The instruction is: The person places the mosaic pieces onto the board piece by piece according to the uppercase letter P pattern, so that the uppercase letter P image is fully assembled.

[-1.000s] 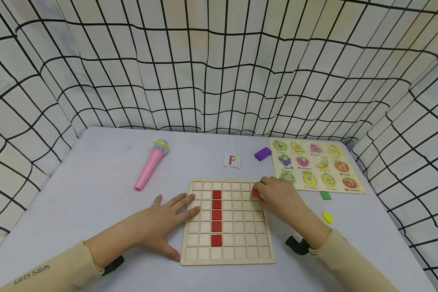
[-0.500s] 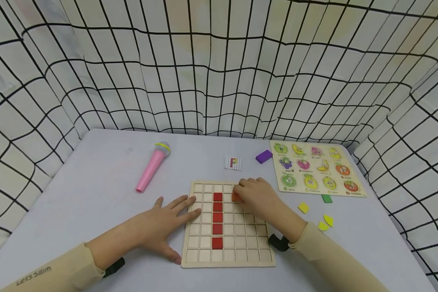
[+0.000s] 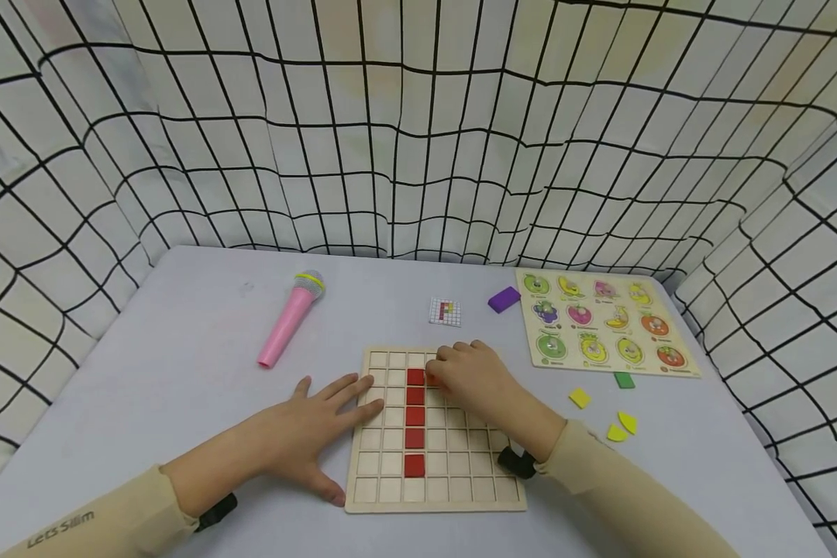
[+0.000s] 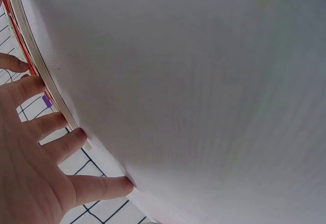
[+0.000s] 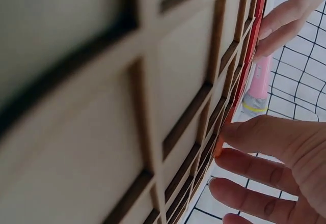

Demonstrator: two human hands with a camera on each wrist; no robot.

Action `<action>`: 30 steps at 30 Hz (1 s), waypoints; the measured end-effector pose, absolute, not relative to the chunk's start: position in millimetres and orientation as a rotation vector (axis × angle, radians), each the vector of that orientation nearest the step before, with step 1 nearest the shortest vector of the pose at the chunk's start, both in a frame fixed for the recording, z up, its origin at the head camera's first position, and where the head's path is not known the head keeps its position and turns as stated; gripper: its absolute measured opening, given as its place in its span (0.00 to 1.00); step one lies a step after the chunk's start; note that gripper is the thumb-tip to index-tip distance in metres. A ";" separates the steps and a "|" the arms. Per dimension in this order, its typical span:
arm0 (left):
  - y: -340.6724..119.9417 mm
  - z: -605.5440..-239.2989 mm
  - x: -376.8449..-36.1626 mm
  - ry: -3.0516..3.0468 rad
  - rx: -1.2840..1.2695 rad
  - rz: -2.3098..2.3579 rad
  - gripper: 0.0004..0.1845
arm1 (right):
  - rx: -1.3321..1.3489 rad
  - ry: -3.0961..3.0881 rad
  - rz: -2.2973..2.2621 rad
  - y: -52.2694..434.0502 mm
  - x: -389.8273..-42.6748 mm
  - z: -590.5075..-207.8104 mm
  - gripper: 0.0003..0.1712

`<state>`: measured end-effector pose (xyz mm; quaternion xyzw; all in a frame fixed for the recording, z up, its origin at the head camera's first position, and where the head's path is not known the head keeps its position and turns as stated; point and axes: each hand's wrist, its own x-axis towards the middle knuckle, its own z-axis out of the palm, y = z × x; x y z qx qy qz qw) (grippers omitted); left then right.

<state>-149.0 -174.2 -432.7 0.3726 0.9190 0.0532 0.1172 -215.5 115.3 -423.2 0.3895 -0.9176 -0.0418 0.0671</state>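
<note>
Head view: left hand [image 3: 314,434] spread flat at grid board [image 3: 435,496] 9 o'clock edge. Right hand [image 3: 470,380] hides orange tile [image 5: 219,146]; right wrist view shows fingertips pinching it beside red column [image 3: 415,418].

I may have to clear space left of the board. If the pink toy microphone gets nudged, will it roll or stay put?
The pink microphone lies on its side on the bare table. Its round, tapering body would likely roll, probably curving, not straight. It looks like light plastic, so a slight push should move it. It seems stiff enough to lift by the handle.
</note>
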 end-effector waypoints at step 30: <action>-174.0 -434.5 -151.8 2.670 1.090 0.172 0.65 | 0.784 -2.904 0.031 244.7 -205.8 -422.7 0.13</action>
